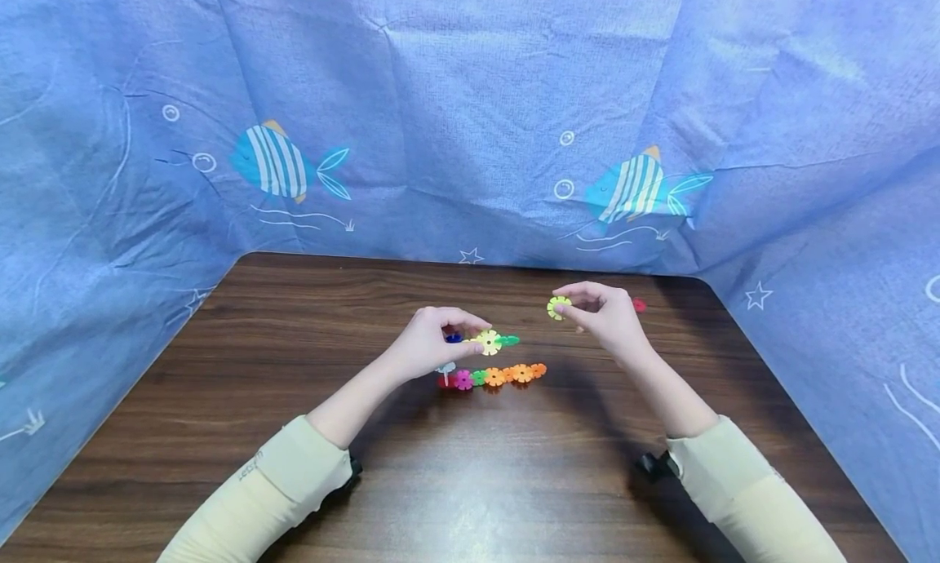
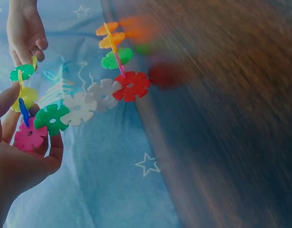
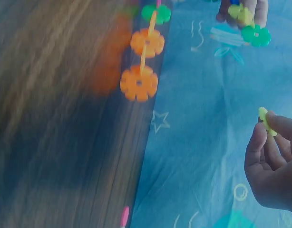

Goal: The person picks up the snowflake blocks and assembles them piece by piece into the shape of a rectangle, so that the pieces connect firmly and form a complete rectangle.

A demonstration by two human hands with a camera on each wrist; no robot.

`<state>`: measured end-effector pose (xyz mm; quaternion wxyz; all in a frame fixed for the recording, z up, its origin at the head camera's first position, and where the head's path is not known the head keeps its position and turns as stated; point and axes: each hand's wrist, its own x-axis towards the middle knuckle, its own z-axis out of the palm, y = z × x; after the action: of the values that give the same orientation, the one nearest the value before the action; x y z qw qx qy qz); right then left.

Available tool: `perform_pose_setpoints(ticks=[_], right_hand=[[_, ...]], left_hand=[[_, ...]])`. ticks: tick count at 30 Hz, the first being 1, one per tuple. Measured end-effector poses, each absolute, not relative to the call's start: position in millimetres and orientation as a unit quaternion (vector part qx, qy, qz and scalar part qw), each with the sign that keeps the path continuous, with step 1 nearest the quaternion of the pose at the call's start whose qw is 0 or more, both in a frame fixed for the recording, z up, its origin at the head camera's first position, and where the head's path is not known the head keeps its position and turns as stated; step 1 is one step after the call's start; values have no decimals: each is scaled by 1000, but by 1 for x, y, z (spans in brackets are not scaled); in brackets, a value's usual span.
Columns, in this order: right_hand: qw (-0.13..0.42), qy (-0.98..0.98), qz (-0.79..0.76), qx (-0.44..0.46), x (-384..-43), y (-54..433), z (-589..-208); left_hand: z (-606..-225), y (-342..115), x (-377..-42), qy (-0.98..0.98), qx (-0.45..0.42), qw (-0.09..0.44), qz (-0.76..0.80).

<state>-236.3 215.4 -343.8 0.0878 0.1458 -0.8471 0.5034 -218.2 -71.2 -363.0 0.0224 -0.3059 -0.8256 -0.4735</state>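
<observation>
My left hand point(image 1: 429, 344) pinches the yellow part of a linked chain of flower-shaped plastic discs point(image 1: 494, 376) between thumb and fingers. The chain bends into a U: a green disc point(image 2: 21, 72) tips the held end, then yellow, blue, pink, green, pale and red discs point(image 2: 131, 86) follow round to an orange end point(image 3: 139, 83). The nearer row runs close over the table. To the right, my right hand point(image 1: 613, 322) pinches a single yellow flower disc point(image 1: 559, 308) by its edge, apart from the chain. My left fingers partly hide the far row.
A loose red disc point(image 1: 640, 305) lies on the dark wooden table point(image 1: 470, 481), behind my right hand. Blue cloth point(image 1: 470, 122) printed with fish hangs along the back and both sides. Black devices point(image 1: 654, 467) sit under both cuffs.
</observation>
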Motion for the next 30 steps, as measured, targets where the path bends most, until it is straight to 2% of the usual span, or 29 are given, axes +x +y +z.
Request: perform_pose_setpoints(ticks=[9,19,30], right_hand=[[34,-802,577,151,-222,200,-351],[-20,-792,592,149,-215,188,-355],[-34,-800,577,160,-211,182,-352]], left_hand=[[-364,-73,-219,-826,-309,34,-471],[-365,-72,-218,-831,-291,48,-472],[-366,-69,-220,-824,-305,44,-475]])
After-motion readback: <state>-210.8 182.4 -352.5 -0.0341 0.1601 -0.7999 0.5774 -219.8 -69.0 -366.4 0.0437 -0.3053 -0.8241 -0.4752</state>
